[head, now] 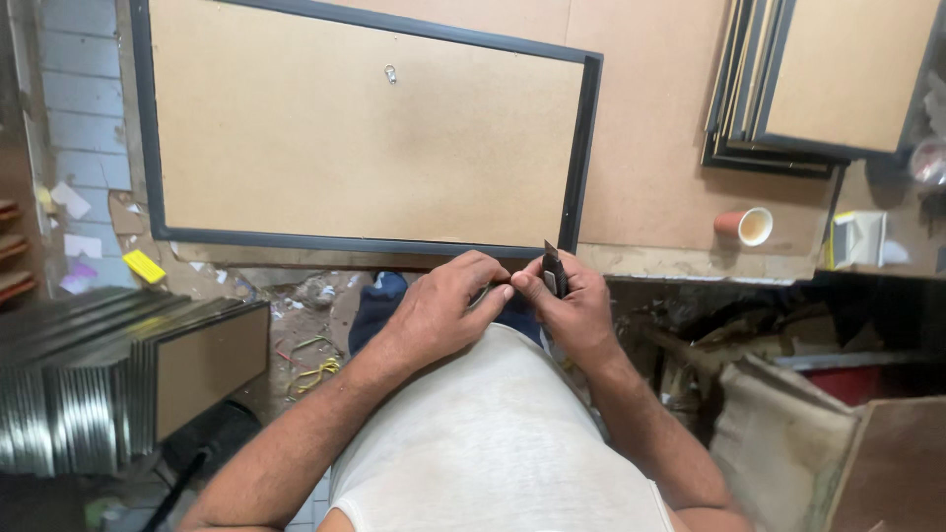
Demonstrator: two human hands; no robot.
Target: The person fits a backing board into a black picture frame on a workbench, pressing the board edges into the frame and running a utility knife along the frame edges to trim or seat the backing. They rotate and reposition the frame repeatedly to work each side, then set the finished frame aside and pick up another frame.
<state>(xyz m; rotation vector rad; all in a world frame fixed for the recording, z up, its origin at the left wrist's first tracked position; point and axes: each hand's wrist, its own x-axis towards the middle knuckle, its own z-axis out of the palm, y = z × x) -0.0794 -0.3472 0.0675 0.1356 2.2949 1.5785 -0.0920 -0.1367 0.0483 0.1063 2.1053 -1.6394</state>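
My right hand (574,307) grips a dark utility knife (553,268) with its blade pointing up, just below the table's front edge. My left hand (440,305) is closed beside it, fingertips touching the knife's lower part and the right thumb. Both hands sit close to my white shirt. Above them a large picture frame (581,138) with a black border lies face down on the worktable, its brown backing board showing and a small metal hanger (391,74) near the top middle.
A stack of black frames (788,99) lies at the table's back right. A small paper cup (746,227) lies on its side near the front edge. Upright framed panels (118,384) stand at the left. Scraps litter the floor; cardboard and sacking are at right.
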